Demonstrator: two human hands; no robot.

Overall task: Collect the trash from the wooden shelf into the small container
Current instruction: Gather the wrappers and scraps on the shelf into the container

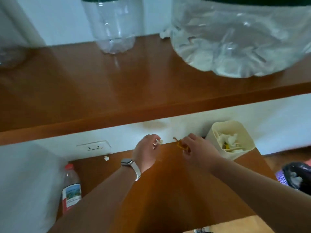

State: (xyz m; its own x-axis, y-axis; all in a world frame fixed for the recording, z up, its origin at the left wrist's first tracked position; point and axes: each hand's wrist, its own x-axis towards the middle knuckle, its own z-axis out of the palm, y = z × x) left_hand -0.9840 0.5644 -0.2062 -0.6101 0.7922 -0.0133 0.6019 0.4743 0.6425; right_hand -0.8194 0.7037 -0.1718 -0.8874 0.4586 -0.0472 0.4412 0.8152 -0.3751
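Observation:
Over the lower wooden shelf [168, 190], my left hand [146, 153] pinches a small white scrap of paper [160, 141] near the back wall. Just to its right, my right hand [198, 148] is closed on an orange-yellow wrapper [179, 144]. The small cream container [217, 130] stands at the shelf's back right corner, beside my right hand, holding crumpled white tissue and something yellow. Another white crumb of paper [106, 158] lies on the shelf below the wall socket. A crumpled white tissue [164, 34] sits on the upper shelf against the wall.
The upper wooden shelf [117, 91] carries a clear plastic bottle [114, 27] and a large clear jug [240, 41]. A red-capped bottle [70, 187] stands left of the lower shelf. A wall socket [94, 147] is behind. A purple basket with a black bag [296, 175] sits at right.

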